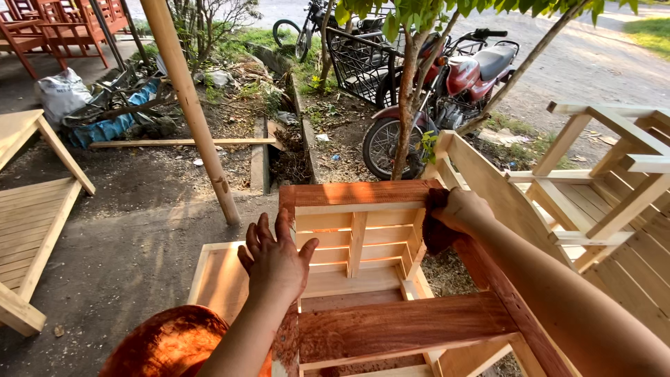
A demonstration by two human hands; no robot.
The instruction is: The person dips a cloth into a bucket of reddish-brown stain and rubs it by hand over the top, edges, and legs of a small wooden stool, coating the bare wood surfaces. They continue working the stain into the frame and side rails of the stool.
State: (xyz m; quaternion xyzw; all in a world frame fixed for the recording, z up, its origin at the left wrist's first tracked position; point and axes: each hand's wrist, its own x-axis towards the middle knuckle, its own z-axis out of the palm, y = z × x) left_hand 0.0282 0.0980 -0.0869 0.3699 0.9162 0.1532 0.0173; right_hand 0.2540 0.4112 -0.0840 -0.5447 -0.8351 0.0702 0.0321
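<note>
A wooden chair frame lies tipped in front of me, partly stained reddish brown, with pale unstained slats inside. My left hand rests flat with fingers spread on the frame's left stained rail. My right hand grips a dark stained rag and presses it against the frame's right rail near the far top corner. An orange-brown stained round container sits below my left forearm at the bottom edge.
Unstained wooden chairs stand at the right, and pale wood pieces lie at the left. A bamboo post rises ahead. Red motorcycles park by a thin tree. Red-painted chairs stand at far left.
</note>
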